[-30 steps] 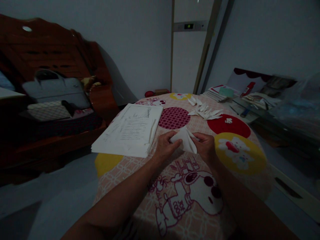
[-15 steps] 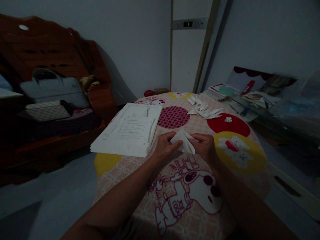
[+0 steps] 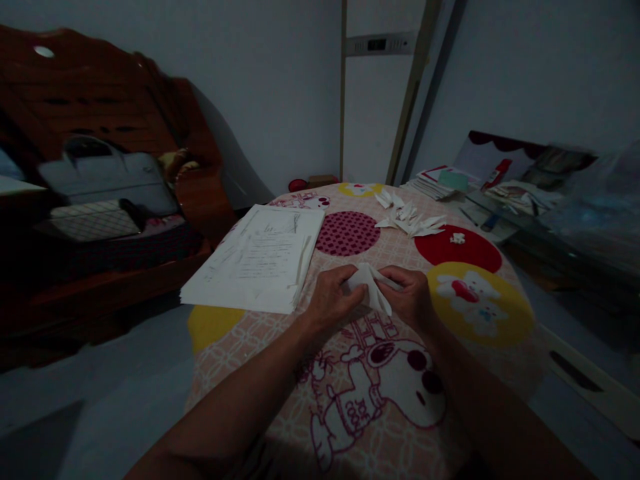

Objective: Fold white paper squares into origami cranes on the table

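Note:
A partly folded sheet of white paper is held between my two hands above the patterned tablecloth. My left hand pinches its left side, thumb on the near face. Closed on the right side, my right hand grips it with thumb and fingers. The paper has a crease down its middle and a point hanging toward me. Just beyond, several folded white paper pieces lie in a loose heap. A small crumpled white bit rests on the red circle of the cloth.
A stack of written paper sheets lies on the table's left. Beyond the right edge, a glass-topped stand bears papers and a red item. A wooden bench with a grey bag stands at left.
Both hands stay on the paper. The paper has shifted slightly toward me and its folds have narrowed, with the left thumb moved a little to the right.

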